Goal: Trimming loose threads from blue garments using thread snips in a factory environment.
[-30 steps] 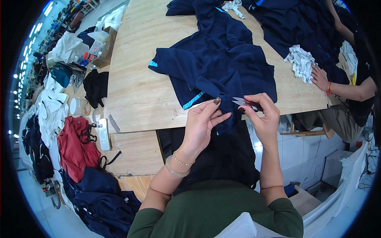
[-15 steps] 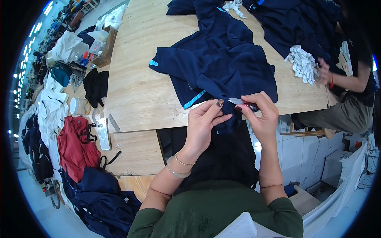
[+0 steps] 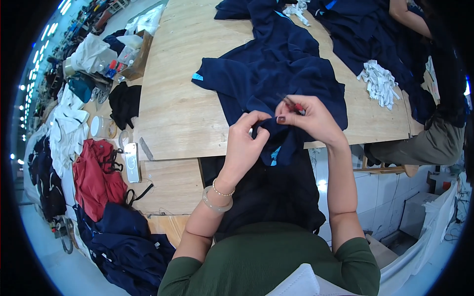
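A navy garment point(image 3: 291, 74) with light blue trim lies spread over the wooden table, its near end hanging over the front edge. My left hand point(image 3: 246, 143) has its fingers curled around a fold of that near part, close to a light blue strip point(image 3: 275, 156). Held in my right hand point(image 3: 316, 121) are small red-handled thread snips point(image 3: 296, 107), their blades pointing away from me to the upper left. The thumb and fingers of this hand also meet the navy cloth, right beside the left hand.
White cloth scraps point(image 3: 378, 83) and more navy garments point(image 3: 365, 37) lie at the far right, where another person's arm point(image 3: 411, 19) reaches in. Leftward are a phone point(image 3: 131, 163), a red garment point(image 3: 98, 177), black cloth point(image 3: 123, 104) and a cardboard box point(image 3: 143, 55).
My right hand has moved up and left, turning the snips away from the cloth edge. The left hand has rolled the fold over. The other person's arm has shifted farther back.
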Demonstrator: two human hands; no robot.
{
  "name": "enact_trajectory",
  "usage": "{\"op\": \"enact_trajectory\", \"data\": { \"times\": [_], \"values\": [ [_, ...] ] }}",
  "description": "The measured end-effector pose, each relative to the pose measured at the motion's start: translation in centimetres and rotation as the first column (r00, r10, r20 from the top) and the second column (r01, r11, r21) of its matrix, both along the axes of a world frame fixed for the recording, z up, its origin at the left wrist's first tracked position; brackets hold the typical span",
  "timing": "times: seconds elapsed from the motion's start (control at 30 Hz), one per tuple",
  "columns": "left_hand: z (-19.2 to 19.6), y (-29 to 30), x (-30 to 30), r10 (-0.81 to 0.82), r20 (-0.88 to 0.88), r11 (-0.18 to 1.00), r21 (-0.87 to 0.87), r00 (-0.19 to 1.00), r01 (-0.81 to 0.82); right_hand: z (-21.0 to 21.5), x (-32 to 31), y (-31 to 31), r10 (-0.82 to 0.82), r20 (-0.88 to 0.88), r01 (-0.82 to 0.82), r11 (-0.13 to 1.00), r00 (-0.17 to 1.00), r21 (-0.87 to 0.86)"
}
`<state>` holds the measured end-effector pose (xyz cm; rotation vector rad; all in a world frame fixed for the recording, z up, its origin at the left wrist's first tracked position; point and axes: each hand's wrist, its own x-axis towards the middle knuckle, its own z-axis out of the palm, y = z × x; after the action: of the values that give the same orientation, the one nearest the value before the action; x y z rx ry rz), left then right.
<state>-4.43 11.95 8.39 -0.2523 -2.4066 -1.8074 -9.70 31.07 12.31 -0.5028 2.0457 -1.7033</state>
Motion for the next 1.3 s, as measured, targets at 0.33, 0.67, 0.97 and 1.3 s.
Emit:
{"op": "enact_trajectory", "data": {
  "times": [0.33, 0.67, 0.97, 1.3],
  "values": [
    [-1.8, -5.6, -0.9, -0.268, 0.408, 0.812, 0.584, 0.873, -0.023, -1.5, -3.7, 1.8, -0.431, 0.075, 0.437, 0.888, 0.899, -0.144],
    [0.5, -2.6, -1.9, -0.369, 0.38, 0.874, 0.451, 0.848, 0.179, -2.0, -3.4, 0.4, -0.357, 0.088, 0.367, 0.904, 0.93, -0.218],
    [1.1, -0.9, -1.6, -0.461, 0.376, 0.605, 0.796, 0.804, -0.025, -2.2, -2.4, 0.6, -0.353, -0.493, 0.461, 0.88, 0.795, 0.113],
    [1.9, 0.0, -0.8, -0.492, 0.465, 0.389, 0.874, 0.736, -0.292, -1.0, 4.1, 0.8, -0.386, -0.674, 0.522, 0.853, 0.63, 0.0]
  ]
}}
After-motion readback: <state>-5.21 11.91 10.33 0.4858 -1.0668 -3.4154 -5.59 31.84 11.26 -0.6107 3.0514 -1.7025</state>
